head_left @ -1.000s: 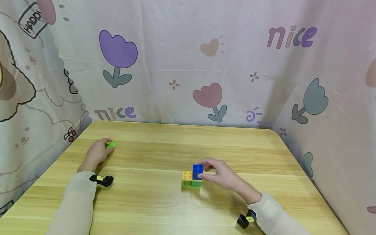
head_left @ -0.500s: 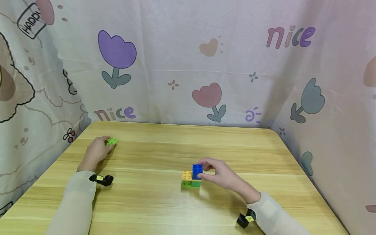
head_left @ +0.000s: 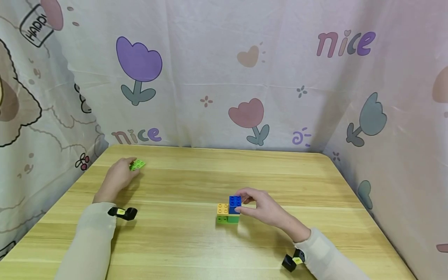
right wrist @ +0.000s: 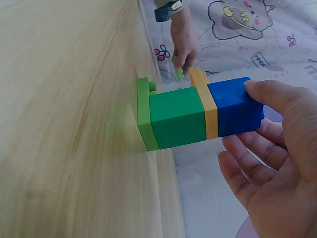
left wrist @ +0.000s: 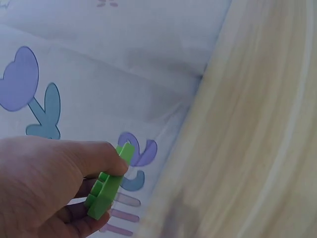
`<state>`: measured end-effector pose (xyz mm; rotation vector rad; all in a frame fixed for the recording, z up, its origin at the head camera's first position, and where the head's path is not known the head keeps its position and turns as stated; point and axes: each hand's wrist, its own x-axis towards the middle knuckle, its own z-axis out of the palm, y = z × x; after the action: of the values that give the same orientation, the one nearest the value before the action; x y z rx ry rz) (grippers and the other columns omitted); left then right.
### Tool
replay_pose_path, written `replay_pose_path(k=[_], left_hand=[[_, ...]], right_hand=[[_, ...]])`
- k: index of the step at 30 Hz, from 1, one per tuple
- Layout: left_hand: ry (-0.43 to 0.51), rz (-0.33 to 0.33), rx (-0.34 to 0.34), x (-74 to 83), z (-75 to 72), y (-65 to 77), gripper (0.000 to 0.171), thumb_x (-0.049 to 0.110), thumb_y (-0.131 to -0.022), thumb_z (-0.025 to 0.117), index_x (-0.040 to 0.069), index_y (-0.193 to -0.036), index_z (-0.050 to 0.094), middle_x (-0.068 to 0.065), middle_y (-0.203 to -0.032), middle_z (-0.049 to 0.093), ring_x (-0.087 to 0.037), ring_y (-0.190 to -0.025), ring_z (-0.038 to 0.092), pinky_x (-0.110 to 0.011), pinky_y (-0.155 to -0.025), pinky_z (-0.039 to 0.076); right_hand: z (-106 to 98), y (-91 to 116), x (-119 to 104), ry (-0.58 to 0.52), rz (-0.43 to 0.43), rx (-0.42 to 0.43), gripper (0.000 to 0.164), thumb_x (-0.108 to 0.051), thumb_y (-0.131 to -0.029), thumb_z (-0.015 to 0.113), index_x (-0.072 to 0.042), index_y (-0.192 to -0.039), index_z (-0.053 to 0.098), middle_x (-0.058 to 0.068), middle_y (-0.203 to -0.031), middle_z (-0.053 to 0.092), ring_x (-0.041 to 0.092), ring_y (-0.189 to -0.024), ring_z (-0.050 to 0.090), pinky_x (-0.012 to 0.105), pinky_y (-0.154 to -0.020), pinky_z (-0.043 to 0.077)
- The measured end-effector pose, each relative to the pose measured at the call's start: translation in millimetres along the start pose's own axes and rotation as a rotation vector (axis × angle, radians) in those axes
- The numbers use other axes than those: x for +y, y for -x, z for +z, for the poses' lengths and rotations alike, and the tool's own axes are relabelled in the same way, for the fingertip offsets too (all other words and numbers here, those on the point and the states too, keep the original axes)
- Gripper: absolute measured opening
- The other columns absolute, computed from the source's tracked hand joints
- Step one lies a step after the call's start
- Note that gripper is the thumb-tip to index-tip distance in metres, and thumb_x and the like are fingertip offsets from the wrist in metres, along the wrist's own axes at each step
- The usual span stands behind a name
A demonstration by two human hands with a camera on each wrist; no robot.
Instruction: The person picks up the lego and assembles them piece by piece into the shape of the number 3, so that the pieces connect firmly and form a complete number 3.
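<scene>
My left hand (head_left: 118,175) pinches a flat lime-green toy building brick (head_left: 138,165) by its edges, above the table's far left. In the left wrist view, this studded plate (left wrist: 112,186) stands tilted between thumb and fingers. Near the table's middle, my right hand (head_left: 265,207) holds a blue brick (right wrist: 234,106) between thumb and fingers. That blue brick tops a stack: below it come an orange-yellow plate (right wrist: 212,124), a green brick (right wrist: 177,119) and a lime-green plate (right wrist: 144,116). The stack stands upright at the table surface.
The light wooden table (head_left: 182,249) reaches back to a printed white curtain (head_left: 196,58), which also hangs along both sides. Small black cameras, one on the left wrist (head_left: 122,213) and one on the right wrist (head_left: 293,261), stick out beside the sleeves.
My left hand has shifted slightly farther back and to the right, carrying the lime-green plate with it. My right hand and the stack have stayed in place.
</scene>
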<state>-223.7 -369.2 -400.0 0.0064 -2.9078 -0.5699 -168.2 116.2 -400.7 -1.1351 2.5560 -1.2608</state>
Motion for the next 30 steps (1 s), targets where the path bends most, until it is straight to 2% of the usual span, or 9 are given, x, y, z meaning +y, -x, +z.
replay_pose_path(k=[7,16,21,30], left_hand=[[0.006,0.044,0.004,16.0,-6.0,1.3,0.054,0.018,-0.093,0.063,-0.014,-0.134,0.047,-0.039,-0.123,0.045,-0.053,-0.111,0.046,-0.063,-0.094,0.036],[0.066,0.104,0.000,40.3,-12.8,0.0,0.053,0.018,-0.093,0.062,-0.011,-0.135,0.048,-0.036,-0.127,0.050,-0.046,-0.108,0.051,-0.060,-0.089,0.040],[0.084,0.130,-0.008,55.3,-15.6,1.5,0.055,0.018,-0.093,0.062,-0.012,-0.136,0.046,-0.037,-0.129,0.048,-0.047,-0.112,0.049,-0.060,-0.093,0.038],[0.127,0.200,-0.008,75.8,-16.7,5.0,0.051,0.015,-0.093,0.063,-0.008,-0.136,0.051,-0.033,-0.126,0.052,-0.040,-0.102,0.053,-0.056,-0.086,0.044]], right_hand=[[1,0,0,0.002,-0.002,0.003,0.036,-0.034,-0.092,0.070,-0.013,-0.121,0.063,-0.009,-0.101,0.066,0.010,-0.092,0.061,0.036,-0.086,0.051],[0,0,0,0.001,0.001,0.003,0.036,-0.033,-0.092,0.070,-0.013,-0.121,0.063,-0.009,-0.102,0.066,0.011,-0.093,0.061,0.036,-0.087,0.051],[0,1,0,-0.001,0.002,0.001,0.037,-0.034,-0.092,0.070,-0.013,-0.122,0.063,-0.009,-0.103,0.066,0.011,-0.093,0.061,0.036,-0.087,0.051],[0,1,0,0.002,0.004,-0.002,0.037,-0.034,-0.092,0.069,-0.013,-0.122,0.063,-0.009,-0.103,0.066,0.011,-0.093,0.061,0.037,-0.087,0.051]])
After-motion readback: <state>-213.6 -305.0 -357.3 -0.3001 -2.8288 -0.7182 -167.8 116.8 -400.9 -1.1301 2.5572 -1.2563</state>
